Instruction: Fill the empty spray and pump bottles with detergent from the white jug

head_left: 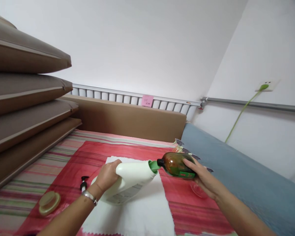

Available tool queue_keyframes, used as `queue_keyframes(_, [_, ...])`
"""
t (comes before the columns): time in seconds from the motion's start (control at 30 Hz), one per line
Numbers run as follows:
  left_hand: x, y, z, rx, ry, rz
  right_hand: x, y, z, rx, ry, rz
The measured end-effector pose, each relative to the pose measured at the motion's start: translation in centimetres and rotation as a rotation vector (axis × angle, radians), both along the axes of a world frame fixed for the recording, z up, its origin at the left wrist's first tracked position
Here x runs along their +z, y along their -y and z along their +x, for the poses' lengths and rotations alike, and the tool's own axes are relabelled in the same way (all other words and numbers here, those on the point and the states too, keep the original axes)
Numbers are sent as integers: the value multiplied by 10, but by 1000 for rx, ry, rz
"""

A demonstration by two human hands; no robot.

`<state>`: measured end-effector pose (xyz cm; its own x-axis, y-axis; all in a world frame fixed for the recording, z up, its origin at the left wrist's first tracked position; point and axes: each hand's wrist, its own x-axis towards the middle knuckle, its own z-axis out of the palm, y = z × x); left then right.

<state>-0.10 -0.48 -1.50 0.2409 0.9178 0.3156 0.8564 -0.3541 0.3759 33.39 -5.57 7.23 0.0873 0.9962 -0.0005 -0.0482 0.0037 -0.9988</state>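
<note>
My left hand [108,176] is wrapped round the handle of a white detergent jug [132,178], which is tipped over to the right. The jug's green spout [153,166] meets the black neck of a brown bottle [175,164]; whether liquid is flowing I cannot tell. My right hand [204,175] grips that bottle near its base, holding it almost level. Beneath the jug lies a white cloth [152,214] with zigzag edges. A black pump top [83,183] and a yellowish-green cap [49,203] rest left of my left hand.
A red sheet [73,167] covers part of a striped cloth [34,183]. Brown cushions [27,88] are stacked at the left. Behind stand a brown panel [127,118] and a radiator [108,93] bearing a pink note [147,100]. A blue surface [236,170] slopes at the right.
</note>
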Motion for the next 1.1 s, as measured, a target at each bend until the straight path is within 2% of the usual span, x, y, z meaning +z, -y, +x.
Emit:
queue_keyframes(0.13, [1, 0, 0, 5, -5, -10, 7, 5, -1, 25, 41, 9])
queue_keyframes(0.4, [3, 0, 2, -1, 8, -33, 17, 2, 2, -9, 255, 43])
queue_keyframes(0.73, [5, 2, 2, -8, 18, -36, 23, -7, 4, -9, 383, 90])
queue_keyframes(1.1, [6, 3, 2, 2, 7, -40, 35, -8, 2, -12, 475, 63])
